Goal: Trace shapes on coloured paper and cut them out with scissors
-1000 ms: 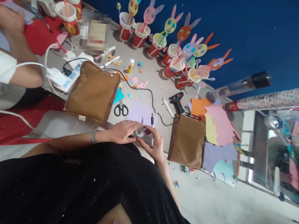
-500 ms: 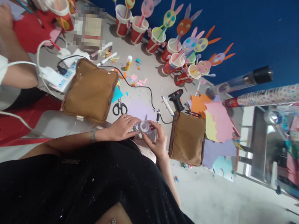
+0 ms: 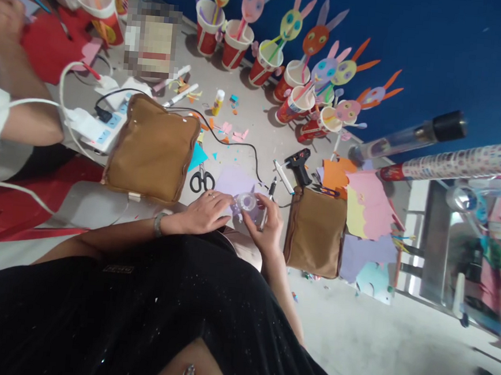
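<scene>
Between the thumb and fingers of my right hand (image 3: 270,224) is a small clear ring that looks like a roll of tape (image 3: 247,201). A black and white pen (image 3: 272,188) is also tucked in that hand, its dark end pointing away from me. My left hand (image 3: 205,213) lies flat at the table edge, fingers stretched toward the roll. Under the roll and beyond my fingertips is light purple paper (image 3: 236,179). Black-handled scissors (image 3: 202,181) lie just beyond my left hand.
Brown cushions lie left (image 3: 151,151) and right (image 3: 316,233). A black glue gun (image 3: 299,165), glue stick (image 3: 218,102) and paper scraps lie beyond. Red cups (image 3: 265,64) with rabbit-faced spoons line the blue wall. A power strip (image 3: 107,130) and another person's arm (image 3: 27,100) are at left.
My right hand has drawn the clear roll slightly right and away from my left fingers, which have flattened. The pen has tilted a little. The whole view has shifted slightly.
</scene>
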{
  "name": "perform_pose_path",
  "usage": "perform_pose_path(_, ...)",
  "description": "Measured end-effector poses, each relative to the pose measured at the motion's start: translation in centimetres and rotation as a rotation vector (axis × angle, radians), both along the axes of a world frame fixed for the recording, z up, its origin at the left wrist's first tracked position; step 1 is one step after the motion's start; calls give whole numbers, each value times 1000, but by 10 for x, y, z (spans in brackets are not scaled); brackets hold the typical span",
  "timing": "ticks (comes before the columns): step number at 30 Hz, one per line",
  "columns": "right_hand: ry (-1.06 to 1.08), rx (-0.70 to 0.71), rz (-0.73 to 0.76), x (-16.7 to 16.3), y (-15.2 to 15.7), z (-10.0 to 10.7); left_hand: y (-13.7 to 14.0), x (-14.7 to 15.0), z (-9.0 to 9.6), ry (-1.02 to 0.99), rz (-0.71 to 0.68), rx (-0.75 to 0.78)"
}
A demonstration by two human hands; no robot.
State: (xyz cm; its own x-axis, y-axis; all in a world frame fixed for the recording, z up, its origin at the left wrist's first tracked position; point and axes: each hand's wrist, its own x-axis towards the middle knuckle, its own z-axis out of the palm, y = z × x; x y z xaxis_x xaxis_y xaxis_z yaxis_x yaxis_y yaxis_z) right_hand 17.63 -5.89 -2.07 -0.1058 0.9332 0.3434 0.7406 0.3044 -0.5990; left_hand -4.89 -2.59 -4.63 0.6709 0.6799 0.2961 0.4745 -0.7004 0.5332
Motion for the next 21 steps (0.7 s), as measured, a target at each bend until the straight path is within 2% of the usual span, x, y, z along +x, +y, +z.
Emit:
perform_pose_path(4, 30, 10, -73, 5, 15, -9, 1, 2, 0, 89, -43, 78)
perform_pose_path(11, 82, -74, -87, 4, 37, -23, 2, 6, 1, 161, -55, 162)
perform_pose_path(21, 67, -88, -114, 1, 44, -25, 2, 7, 3, 159, -42, 235)
